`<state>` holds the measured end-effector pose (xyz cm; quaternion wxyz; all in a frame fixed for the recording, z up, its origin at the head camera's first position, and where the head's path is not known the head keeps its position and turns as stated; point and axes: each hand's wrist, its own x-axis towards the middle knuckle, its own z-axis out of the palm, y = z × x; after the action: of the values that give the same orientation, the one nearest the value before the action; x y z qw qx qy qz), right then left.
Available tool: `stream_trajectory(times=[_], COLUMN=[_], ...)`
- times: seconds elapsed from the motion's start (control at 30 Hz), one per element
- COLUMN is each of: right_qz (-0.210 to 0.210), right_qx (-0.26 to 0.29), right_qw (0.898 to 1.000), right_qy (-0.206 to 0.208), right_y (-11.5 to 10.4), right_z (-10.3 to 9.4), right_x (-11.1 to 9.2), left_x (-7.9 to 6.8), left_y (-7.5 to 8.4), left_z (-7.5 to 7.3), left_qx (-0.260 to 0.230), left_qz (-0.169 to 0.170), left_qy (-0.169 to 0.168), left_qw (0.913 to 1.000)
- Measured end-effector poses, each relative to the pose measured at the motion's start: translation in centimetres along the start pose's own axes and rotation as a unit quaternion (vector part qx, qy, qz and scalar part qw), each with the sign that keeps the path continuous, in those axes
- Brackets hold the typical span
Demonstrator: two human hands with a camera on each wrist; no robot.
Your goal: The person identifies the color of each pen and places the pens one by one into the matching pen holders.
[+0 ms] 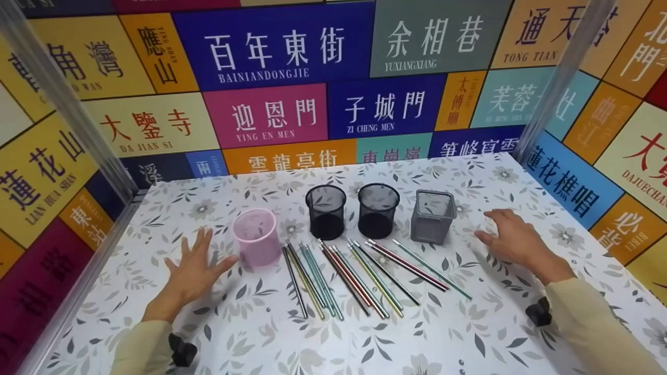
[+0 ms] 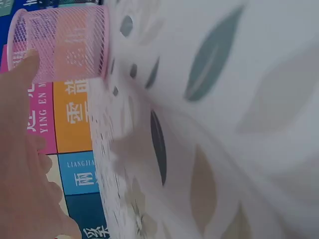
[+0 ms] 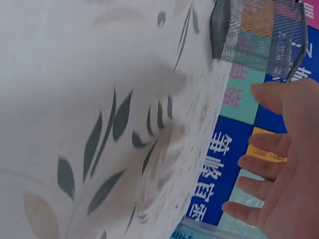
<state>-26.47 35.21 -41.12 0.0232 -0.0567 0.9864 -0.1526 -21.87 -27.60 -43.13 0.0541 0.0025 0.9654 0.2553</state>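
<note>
The work is seemingly sitting at its starting step: the pencils [image 1: 348, 275] are lying loosely fanned on the worktop [image 1: 250, 338], nearer the person than the pink cup [image 1: 256, 239], black cups [image 1: 326, 213] and grey cup [image 1: 432, 221]. Picking one up would be calling for a fine pinch. Both hands are hanging spread and holding nothing, the left hand [image 1: 192, 272] just beside the pink cup, contact unclear, the right hand [image 1: 520, 245] apart from the grey one.

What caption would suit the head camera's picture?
Left hand and right hand flank four mesh cups and loose pencils.
</note>
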Motion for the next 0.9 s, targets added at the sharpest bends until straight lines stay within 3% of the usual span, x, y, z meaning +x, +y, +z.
stream_trajectory(times=[0.13, 0.3, 0.57, 0.9], right_qz=[0.007, 0.01, 0.021, -0.064], right_qx=[0.043, 0.073, 0.116, 0.081], right_qw=[0.999, 0.997, 0.993, 0.995], right_qy=[-0.003, 0.007, 0.02, 0.001], right_y=[-1.3, -2.3, -4.4, -6.9], right_z=[0.6, 0.7, 1.7, 3.9], right_x=[-0.5, -1.3, -2.9, -2.8], left_x=[-0.3, -0.4, 0.8, 1.9], left_y=[0.3, 1.0, 2.7, 4.1], left_z=[-0.3, 0.1, 2.4, 3.2], left_qx=[-0.058, -0.136, -0.289, -0.314], left_qz=[-0.026, -0.051, -0.015, -0.011], left_qy=[-0.027, -0.049, 0.014, 0.043], left_qw=[0.9976, 0.9882, 0.9571, 0.9484])
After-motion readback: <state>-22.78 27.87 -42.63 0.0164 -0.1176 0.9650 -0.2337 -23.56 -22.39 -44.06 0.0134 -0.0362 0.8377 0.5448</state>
